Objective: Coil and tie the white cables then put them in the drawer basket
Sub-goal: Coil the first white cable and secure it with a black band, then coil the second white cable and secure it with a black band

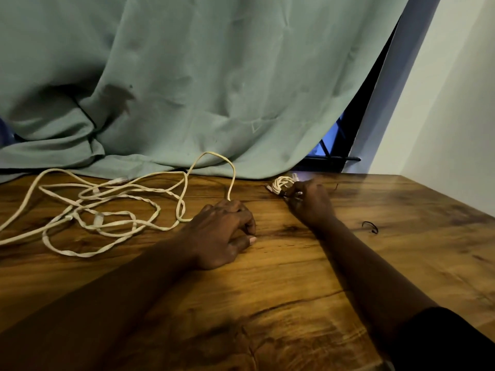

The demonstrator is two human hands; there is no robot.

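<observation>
A small coiled white cable (281, 185) lies at the far edge of the surface (281, 303), right of centre, just in front of the curtain's hem. The right grip (310, 203) is clenched on it: the fingertips curl in and pinch the coil's near right side, the back of the hand faces up, and the forearm stretches straight out from the near right corner with a dark sleeve (442, 341) at its near end. To the left, a long loose white cable (88, 207) sprawls in tangled loops across the far left of the surface, one tall loop rising against the curtain and one strand dropping down to the knuckles of the left grip (225, 231). That hand rests knuckles up near the centre of the surface, fingers curled under and the thumb lying flat along the wood, the forearm running back to the near left. The strand disappears at the fingers, so whether the left grip is closed on the cable or only lies over it cannot be told. A small black tie (371, 227) lies alone on the wood to the right of the right forearm. A green curtain (187, 89) hangs behind the surface, a dark window (337, 145) shows past its right edge, and a pale wall (455, 103) stands on the right.
</observation>
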